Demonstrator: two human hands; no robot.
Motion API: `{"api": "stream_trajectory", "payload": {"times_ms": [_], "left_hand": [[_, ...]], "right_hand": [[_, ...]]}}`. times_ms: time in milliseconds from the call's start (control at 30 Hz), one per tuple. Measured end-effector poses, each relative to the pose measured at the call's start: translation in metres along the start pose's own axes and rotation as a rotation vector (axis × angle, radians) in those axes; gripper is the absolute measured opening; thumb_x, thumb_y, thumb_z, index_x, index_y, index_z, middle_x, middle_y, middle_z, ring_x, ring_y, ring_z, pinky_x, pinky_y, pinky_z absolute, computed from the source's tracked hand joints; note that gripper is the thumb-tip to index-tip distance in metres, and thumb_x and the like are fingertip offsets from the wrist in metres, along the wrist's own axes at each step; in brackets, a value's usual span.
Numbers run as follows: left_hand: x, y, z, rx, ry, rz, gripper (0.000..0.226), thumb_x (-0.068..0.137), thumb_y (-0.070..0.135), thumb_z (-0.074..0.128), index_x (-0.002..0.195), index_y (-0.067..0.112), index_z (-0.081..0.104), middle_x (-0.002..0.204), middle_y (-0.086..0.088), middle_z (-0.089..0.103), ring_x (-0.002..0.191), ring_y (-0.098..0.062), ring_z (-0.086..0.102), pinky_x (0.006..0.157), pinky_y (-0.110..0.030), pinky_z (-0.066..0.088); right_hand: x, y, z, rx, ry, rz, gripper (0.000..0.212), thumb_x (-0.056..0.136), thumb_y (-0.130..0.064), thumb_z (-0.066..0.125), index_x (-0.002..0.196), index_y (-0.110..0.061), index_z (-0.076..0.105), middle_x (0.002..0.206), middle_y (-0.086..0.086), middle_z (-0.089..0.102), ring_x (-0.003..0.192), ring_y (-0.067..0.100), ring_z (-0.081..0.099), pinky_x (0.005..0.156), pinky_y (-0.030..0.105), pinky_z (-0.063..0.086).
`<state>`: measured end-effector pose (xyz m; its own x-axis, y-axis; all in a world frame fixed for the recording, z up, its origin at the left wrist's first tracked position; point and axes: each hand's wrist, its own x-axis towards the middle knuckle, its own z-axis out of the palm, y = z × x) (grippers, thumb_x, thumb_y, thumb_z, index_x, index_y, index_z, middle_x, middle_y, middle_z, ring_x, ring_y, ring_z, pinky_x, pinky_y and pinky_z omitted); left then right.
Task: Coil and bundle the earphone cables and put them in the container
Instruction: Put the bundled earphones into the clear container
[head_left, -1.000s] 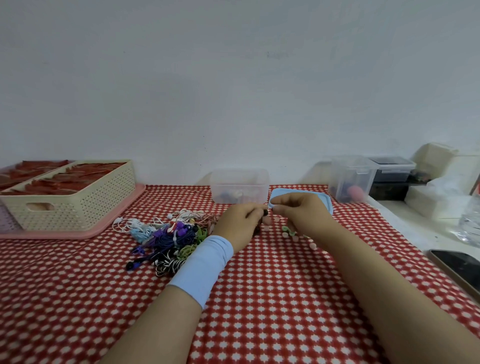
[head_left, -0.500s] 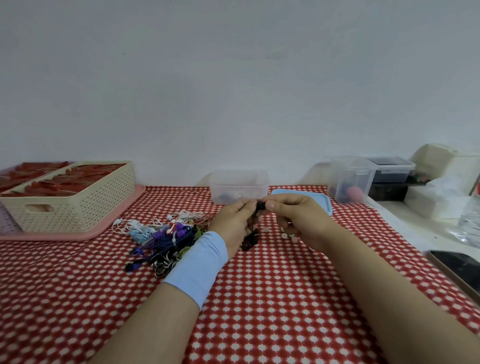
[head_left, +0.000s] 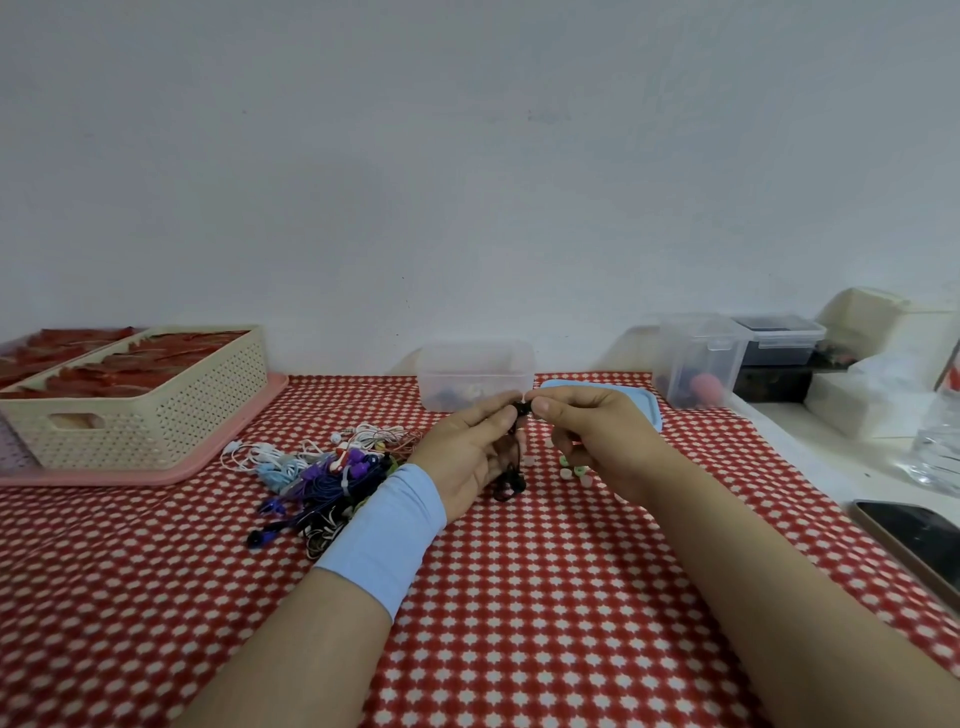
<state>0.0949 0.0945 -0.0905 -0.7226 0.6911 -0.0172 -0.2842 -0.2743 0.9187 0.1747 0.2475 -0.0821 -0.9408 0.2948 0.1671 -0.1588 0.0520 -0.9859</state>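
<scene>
A black earphone cable hangs in a bundle between my hands, its lower end near the cloth. My left hand, with a light blue wristband, holds the bundle's upper part. My right hand pinches a small white tie at the top of the black bundle. A heap of tangled earphones in white, blue, purple and green lies to the left. The clear container stands behind my hands, some bundles inside, its blue lid beside it.
A cream perforated basket on a pink tray sits at the left. Small coloured ties lie under my right hand. Clear boxes, a phone and a water bottle are at the right.
Both hands lifted off the cloth, raising the black cable bundle. My right hand, which was at the small ties, now pinches a white tie at the bundle's top.
</scene>
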Motion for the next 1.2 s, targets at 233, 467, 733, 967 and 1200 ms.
{"api": "stream_trajectory", "payload": {"times_ms": [233, 467, 733, 967, 1200], "left_hand": [[-0.002, -0.001, -0.002, 0.026, -0.004, 0.022, 0.025, 0.099, 0.01, 0.054, 0.12, 0.005, 0.067, 0.1, -0.008, 0.072, 0.078, -0.015, 0.067, 0.069, -0.028, 0.059], [-0.003, 0.0, -0.001, -0.011, -0.035, 0.012, 0.021, 0.099, 0.009, 0.052, 0.112, 0.005, 0.069, 0.086, -0.005, 0.071, 0.072, -0.01, 0.067, 0.065, -0.024, 0.059], [-0.004, 0.002, 0.001, -0.041, -0.088, -0.024, 0.024, 0.1, 0.009, 0.049, 0.116, 0.003, 0.067, 0.081, -0.003, 0.069, 0.069, -0.007, 0.065, 0.067, -0.023, 0.059], [-0.003, 0.003, 0.002, 0.086, -0.091, -0.007, 0.023, 0.099, 0.01, 0.051, 0.114, 0.005, 0.068, 0.081, -0.002, 0.068, 0.071, -0.006, 0.065, 0.075, -0.025, 0.06], [-0.004, 0.004, 0.002, 0.071, -0.071, 0.007, 0.024, 0.1, 0.009, 0.05, 0.117, 0.005, 0.067, 0.082, -0.002, 0.068, 0.073, -0.007, 0.065, 0.072, -0.025, 0.059]], "right_hand": [[-0.004, -0.004, 0.001, -0.013, -0.049, 0.016, 0.019, 0.096, -0.014, 0.064, 0.102, -0.019, 0.081, 0.082, -0.003, 0.073, 0.059, 0.01, 0.046, 0.049, 0.02, 0.036], [-0.002, -0.005, 0.0, 0.053, -0.075, 0.074, 0.019, 0.095, -0.012, 0.064, 0.101, -0.017, 0.081, 0.088, -0.001, 0.073, 0.059, 0.009, 0.046, 0.047, 0.019, 0.035], [-0.003, -0.006, 0.0, 0.054, -0.094, 0.059, 0.018, 0.094, -0.007, 0.064, 0.102, -0.013, 0.079, 0.08, 0.003, 0.071, 0.056, 0.01, 0.05, 0.044, 0.019, 0.036], [-0.006, -0.009, -0.004, -0.028, -0.085, 0.06, 0.015, 0.093, -0.01, 0.066, 0.101, -0.012, 0.079, 0.082, 0.008, 0.072, 0.057, 0.013, 0.057, 0.04, 0.022, 0.04], [-0.005, -0.008, 0.002, -0.05, -0.035, 0.004, 0.012, 0.092, -0.013, 0.07, 0.097, -0.017, 0.08, 0.079, 0.006, 0.074, 0.061, 0.013, 0.061, 0.055, 0.027, 0.05]]}}
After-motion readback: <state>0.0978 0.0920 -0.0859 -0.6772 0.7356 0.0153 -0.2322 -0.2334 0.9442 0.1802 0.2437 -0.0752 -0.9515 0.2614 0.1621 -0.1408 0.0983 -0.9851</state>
